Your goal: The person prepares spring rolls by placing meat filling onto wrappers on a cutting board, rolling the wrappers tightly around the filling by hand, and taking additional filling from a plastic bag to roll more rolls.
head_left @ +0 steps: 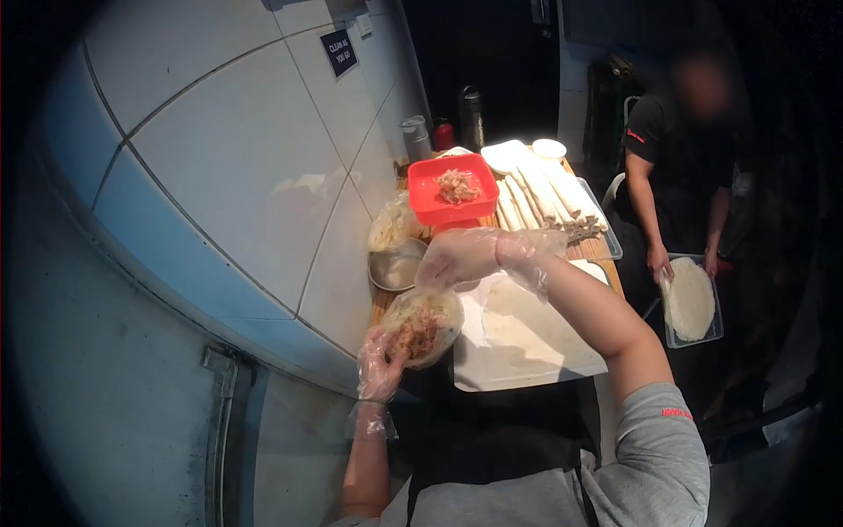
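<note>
My left hand (382, 362), in a clear plastic glove, is closed at the near-left rim of a pale round bowl (450, 329). A pinkish-brown shredded filling (419, 332) lies in the bowl. Gloved as well, my right hand (461, 256) is over the bowl's far side and the board's left corner, fingers pointing down. Those fingertips are blurred, so whether they hold anything is unclear. Beneath my right forearm is a white cutting board (492, 376) with a thin pale wrapper sheet (527, 321) on it.
Behind are a red tub (421, 215) with pinkish filling (457, 186), several long white rolls (540, 193), a metal bowl (397, 270) and a plastic bag (391, 224). A tiled wall (219, 158) borders the left. At right, a co-worker (676, 167) holds a container of round sheets (688, 299).
</note>
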### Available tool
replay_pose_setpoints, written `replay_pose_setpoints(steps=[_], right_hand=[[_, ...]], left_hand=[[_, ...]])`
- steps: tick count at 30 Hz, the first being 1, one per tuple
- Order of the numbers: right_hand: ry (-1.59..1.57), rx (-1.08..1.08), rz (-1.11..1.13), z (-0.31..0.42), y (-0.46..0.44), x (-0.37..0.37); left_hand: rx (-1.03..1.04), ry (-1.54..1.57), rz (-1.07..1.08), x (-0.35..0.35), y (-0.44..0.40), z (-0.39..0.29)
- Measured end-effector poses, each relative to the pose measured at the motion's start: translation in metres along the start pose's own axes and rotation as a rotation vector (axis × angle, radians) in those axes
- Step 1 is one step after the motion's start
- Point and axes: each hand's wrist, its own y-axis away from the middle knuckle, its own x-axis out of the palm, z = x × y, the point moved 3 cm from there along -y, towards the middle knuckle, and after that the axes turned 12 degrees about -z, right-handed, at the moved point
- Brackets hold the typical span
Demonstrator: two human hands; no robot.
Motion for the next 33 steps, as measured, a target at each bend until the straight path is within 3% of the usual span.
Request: replay_pose_setpoints(steps=[1, 4, 7, 9, 12, 14, 18, 20, 23, 24, 26, 27, 33], right_hand=[[0.037, -0.069, -0.007, -0.002, 0.002, -0.002], [-0.172, 0.066, -0.334, -0.018, -0.012, -0.058], [0.1, 0.171, -0.592, -0.04, -0.032, -0.101], [0.263, 0.162, -0.648, -0.055, -0.039, -0.098], [0.08, 0.064, -0.405, -0.021, -0.03, -0.063], [0.019, 0.154, -0.162, 0.0, -0.02, -0.019], [0.219, -0.271, 0.12, -0.025, -0.01, 0.103], [0.645, -0.286, 0.132, -0.045, -0.016, 0.156], [0.492, -0.302, 0.064, -0.04, -0.003, 0.182], [0.455, -0.432, -0.179, -0.048, 0.008, 0.196], [0.499, -0.342, -0.305, -0.033, 0.025, 0.201], [0.56, -0.13, -0.187, -0.008, 0.024, 0.195], [0.371, -0.03, -0.262, -0.018, 0.031, 0.215]], left_hand=[[-0.028, 0.015, 0.019, -0.003, -0.002, -0.006], [0.095, -0.007, -0.13, -0.005, 0.001, -0.019], [0.337, -0.024, -0.137, 0.002, 0.003, -0.049], [0.259, -0.09, -0.113, 0.01, 0.002, -0.043], [0.123, -0.17, -0.109, 0.016, 0.004, -0.017], [0.084, -0.214, -0.067, 0.013, -0.001, -0.004], [0.033, -0.138, -0.01, 0.012, -0.015, 0.0], [0.038, -0.1, 0.011, 0.014, -0.023, 0.007], [0.094, -0.059, 0.005, 0.016, -0.028, 0.021], [0.128, -0.036, 0.007, 0.02, -0.029, 0.022], [0.114, 0.004, -0.003, 0.019, -0.03, 0.014], [0.105, 0.02, -0.005, 0.018, -0.03, 0.011], [0.042, 0.066, 0.005, 0.015, -0.027, 0.006]])
